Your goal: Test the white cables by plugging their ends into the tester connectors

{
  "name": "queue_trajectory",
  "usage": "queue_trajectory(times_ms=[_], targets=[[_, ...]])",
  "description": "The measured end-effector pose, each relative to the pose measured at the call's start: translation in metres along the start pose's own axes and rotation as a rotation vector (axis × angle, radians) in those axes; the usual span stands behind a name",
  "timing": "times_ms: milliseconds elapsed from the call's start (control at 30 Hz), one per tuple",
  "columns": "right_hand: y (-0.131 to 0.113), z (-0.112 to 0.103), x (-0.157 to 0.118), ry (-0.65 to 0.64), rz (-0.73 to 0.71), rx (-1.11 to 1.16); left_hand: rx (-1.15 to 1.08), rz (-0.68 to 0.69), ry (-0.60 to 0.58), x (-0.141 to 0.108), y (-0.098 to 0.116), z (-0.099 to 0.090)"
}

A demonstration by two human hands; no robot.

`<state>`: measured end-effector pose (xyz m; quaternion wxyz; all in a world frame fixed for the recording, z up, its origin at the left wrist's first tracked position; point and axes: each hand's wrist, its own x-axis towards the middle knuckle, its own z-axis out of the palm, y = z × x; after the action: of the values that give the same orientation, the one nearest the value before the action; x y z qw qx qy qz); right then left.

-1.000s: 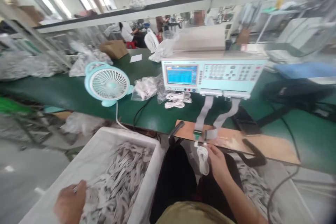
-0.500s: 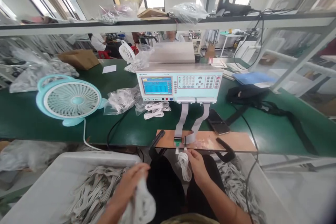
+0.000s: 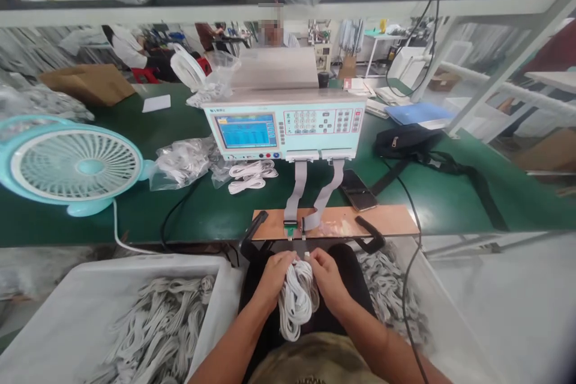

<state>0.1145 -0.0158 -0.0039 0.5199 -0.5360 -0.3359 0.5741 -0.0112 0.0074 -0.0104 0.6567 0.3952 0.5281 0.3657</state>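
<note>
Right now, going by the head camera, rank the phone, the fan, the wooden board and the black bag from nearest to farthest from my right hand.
From your right hand:
1. Wooden board, just ahead.
2. Phone, ahead and slightly right, at the board's far edge.
3. Black bag, farther back, right.
4. Fan, far left.

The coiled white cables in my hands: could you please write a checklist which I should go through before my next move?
1. Left hand holds the coiled white cables: ok.
2. Right hand has the small white connector at its fingertips: ok.
3. That connector is joined to a ribbon-cable end: not ok, a gap shows.
4. Grey ribbon cables run to the tester: ok.
5. Tester screen is lit: ok.
6. Screen values are readable: cannot tell, too small.
</note>
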Motion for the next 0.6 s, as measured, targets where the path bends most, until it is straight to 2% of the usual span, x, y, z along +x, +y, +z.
queue_trajectory(times_ms=[67, 133, 200, 267, 333, 433, 500, 600], targets=[[0.001, -0.030, -0.008, 0.002, -0.028, -0.135, 0.016, -0.029, -0.027, -0.007, -0.006, 0.003], [0.001, -0.070, -0.012, 0.063, -0.100, -0.381, 0.035, -0.062, -0.038, -0.010, -0.011, 0.005], [-0.002, -0.109, -0.015, 0.156, -0.231, -0.719, 0.048, -0.090, -0.054, -0.008, -0.015, 0.007], [-0.008, -0.130, -0.021, 0.185, -0.392, -0.918, 0.067, -0.116, -0.105, -0.003, -0.017, 0.011], [-0.016, -0.128, -0.030, 0.028, -0.517, -0.958, 0.105, -0.151, -0.202, 0.002, -0.018, 0.018], [-0.032, -0.095, -0.041, -0.404, -0.621, -0.857, 0.200, -0.145, -0.365, 0.008, -0.015, 0.032], [-0.045, -0.073, -0.042, -0.628, -0.679, -0.795, 0.244, -0.137, -0.472, 0.010, -0.012, 0.039], [-0.061, -0.054, -0.038, -0.846, -0.765, -0.798, 0.271, -0.177, -0.567, 0.010, -0.012, 0.044]])
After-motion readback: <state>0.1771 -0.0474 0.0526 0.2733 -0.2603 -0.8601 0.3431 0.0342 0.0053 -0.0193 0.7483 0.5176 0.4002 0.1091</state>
